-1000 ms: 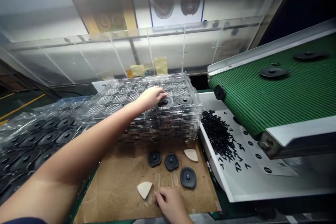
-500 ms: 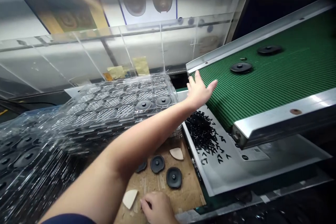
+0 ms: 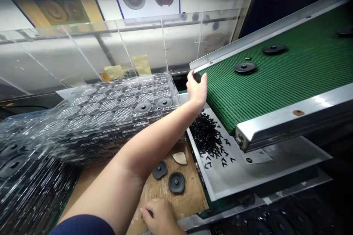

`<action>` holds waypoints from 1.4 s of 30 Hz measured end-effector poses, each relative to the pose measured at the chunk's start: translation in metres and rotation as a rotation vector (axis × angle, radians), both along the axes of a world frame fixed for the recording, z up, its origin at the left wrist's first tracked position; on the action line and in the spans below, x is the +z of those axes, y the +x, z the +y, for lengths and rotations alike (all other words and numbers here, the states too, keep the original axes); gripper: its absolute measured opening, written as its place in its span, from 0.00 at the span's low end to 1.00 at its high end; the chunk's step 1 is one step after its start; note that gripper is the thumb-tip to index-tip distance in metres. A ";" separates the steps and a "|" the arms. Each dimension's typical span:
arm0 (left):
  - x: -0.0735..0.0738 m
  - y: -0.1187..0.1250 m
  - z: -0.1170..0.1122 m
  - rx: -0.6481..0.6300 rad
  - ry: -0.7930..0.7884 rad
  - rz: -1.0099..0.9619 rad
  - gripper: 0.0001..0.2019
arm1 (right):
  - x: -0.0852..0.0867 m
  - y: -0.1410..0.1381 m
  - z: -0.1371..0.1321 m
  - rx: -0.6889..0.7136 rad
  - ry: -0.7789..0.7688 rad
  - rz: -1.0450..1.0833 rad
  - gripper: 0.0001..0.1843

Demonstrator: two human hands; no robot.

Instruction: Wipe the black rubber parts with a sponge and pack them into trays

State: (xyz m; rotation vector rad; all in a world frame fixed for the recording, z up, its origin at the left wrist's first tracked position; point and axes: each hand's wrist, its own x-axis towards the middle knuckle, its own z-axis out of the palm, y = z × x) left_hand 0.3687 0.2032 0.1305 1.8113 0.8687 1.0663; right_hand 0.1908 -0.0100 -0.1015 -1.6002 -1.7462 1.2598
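My left arm reaches across to the lower end of the green conveyor belt [image 3: 278, 80]. My left hand [image 3: 196, 89] is cupped at the belt's edge, thumb and fingers apart, with nothing plainly in it. Two black discs [image 3: 245, 67] [image 3: 274, 48] ride on the belt further up. My right hand [image 3: 157, 216] rests curled on the cardboard sheet [image 3: 190, 200] at the bottom; what lies under its fingers is hidden. Two black discs [image 3: 159, 169] [image 3: 176, 182] and a beige wedge [image 3: 179, 158] lie on the cardboard just beyond it.
A stack of clear blister trays [image 3: 110, 117] stands behind the cardboard, with two discs [image 3: 142, 108] [image 3: 164, 103] seated in the top tray. More trays holding discs [image 3: 13, 161] lie at the left. A white chute tray [image 3: 248, 176] under the belt holds several small black scraps [image 3: 205, 134].
My left hand left the top tray, swung right to the belt's lower end and went from spread to cupped. The view shifted right. My right hand stayed on the cardboard and now covers the nearer beige wedge.
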 end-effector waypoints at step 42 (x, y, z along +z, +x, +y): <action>-0.156 -0.396 -0.225 0.373 -0.808 -0.762 0.38 | 0.086 -0.086 0.004 -0.088 -0.457 0.550 0.31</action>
